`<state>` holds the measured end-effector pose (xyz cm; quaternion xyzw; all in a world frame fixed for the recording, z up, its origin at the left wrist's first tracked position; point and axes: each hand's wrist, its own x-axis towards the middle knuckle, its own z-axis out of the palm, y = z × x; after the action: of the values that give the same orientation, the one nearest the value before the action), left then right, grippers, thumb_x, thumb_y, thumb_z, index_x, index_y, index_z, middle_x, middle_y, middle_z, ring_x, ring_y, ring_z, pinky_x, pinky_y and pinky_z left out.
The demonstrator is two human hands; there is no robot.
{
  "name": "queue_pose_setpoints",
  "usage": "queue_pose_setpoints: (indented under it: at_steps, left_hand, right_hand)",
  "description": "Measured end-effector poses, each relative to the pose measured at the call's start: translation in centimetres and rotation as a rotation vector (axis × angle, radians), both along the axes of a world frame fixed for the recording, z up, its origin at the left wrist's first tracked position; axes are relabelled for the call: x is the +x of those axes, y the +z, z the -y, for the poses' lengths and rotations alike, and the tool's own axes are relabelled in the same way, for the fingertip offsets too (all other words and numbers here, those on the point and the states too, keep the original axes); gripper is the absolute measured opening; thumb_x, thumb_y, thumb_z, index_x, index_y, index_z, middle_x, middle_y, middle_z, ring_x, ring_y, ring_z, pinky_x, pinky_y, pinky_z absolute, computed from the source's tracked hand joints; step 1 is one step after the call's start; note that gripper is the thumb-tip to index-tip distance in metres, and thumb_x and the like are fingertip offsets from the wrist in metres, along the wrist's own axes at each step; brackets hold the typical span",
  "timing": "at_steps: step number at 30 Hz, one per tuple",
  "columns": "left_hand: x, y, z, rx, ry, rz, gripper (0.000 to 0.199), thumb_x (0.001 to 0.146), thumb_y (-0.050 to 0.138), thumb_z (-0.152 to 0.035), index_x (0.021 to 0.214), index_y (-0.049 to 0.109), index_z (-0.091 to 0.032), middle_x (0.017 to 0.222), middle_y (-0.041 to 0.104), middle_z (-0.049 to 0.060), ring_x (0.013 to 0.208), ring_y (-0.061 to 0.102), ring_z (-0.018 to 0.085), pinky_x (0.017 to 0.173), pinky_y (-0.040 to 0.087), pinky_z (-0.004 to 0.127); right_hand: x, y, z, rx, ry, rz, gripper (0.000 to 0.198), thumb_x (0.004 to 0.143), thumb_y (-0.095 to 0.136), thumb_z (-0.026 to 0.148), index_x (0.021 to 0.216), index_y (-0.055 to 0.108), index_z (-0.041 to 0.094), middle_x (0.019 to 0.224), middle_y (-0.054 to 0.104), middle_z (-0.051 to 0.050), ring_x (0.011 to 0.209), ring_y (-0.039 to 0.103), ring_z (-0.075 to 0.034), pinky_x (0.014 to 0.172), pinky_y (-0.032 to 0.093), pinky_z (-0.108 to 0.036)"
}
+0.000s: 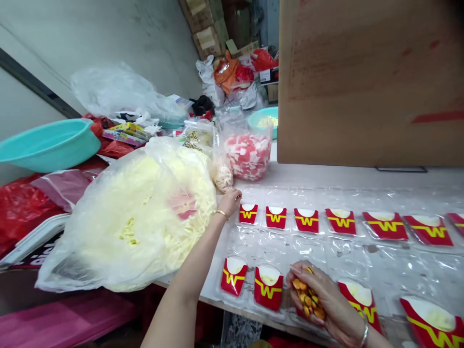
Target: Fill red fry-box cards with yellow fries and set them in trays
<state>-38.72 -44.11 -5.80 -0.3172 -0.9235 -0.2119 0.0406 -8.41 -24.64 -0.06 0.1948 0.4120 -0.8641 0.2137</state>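
My left hand [229, 203] reaches to the far left end of the back row, its fingers closed in a pinch beside a red fries carton [248, 214] in clear plastic. Whatever sits between those fingertips is too small to make out. Lower right, my right hand [322, 295] cups a handful of small glossy orange-yellow pieces [307, 296] with dark edges. It hovers over the front row, partly hiding one carton. Left of it lies another red carton [268, 288] with a yellow W. The cartons rest in clear plastic packaging [279, 249] laid in rows on the table.
A big clear bag of pale yellow fry-shaped pieces [145, 227] fills the table's left side. Behind stand a bag of pink-and-white pieces [248, 154] and a teal basin [47, 142]. A large cardboard box [362, 87] blocks the back right.
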Motion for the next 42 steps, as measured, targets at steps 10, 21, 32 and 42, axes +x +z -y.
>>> queue_pose_setpoints:
  at_steps: [10, 21, 32, 42]
  left_hand:
    - [0.6, 1.6, -1.8, -0.218, -0.079, 0.048, 0.026, 0.071, 0.05, -0.003, 0.083, 0.068, -0.017, 0.094, 0.066, 0.01, 0.096, 0.056, 0.024, 0.098, 0.032, 0.044]
    - [18.0, 10.9, -11.3, 0.119, -0.587, 0.6, 0.016, 0.083, 0.059, -0.033, 0.086, 0.065, -0.019, 0.08, 0.064, 0.004, 0.075, 0.058, 0.015, 0.073, 0.044, 0.026]
    - [9.3, 4.9, -10.2, 0.58, 0.119, 0.609, 0.02, 0.077, 0.063, -0.034, 0.082, 0.057, -0.016, 0.075, 0.058, 0.002, 0.069, 0.052, 0.012, 0.065, 0.042, 0.023]
    - [4.5, -1.0, -11.9, 0.2, 0.272, 0.168, 0.012, 0.078, 0.059, -0.026, 0.07, 0.057, -0.018, 0.074, 0.059, 0.002, 0.072, 0.052, 0.015, 0.071, 0.039, 0.029]
  right_hand:
    - [-1.0, -0.1, -1.5, 0.1, 0.095, -0.046, 0.032, 0.078, 0.06, 0.051, 0.076, 0.049, 0.02, 0.053, 0.05, 0.006, 0.038, 0.038, -0.005, 0.033, 0.02, -0.016]
    - [-2.5, -3.5, -4.1, 0.457, 0.082, -0.229, 0.02, 0.072, 0.065, 0.033, 0.067, 0.053, 0.018, 0.059, 0.049, 0.005, 0.054, 0.043, -0.008, 0.049, 0.034, -0.02]
    - [-3.1, -1.2, -6.0, -0.169, -0.02, -0.009, 0.03, 0.078, 0.058, 0.048, 0.076, 0.052, 0.019, 0.07, 0.057, 0.001, 0.043, 0.043, -0.005, 0.031, 0.016, -0.014]
    - [-2.5, -2.1, -7.9, -0.315, -0.193, 0.06, 0.023, 0.085, 0.054, 0.042, 0.085, 0.055, 0.019, 0.078, 0.057, -0.001, 0.048, 0.047, -0.006, 0.03, 0.02, -0.012]
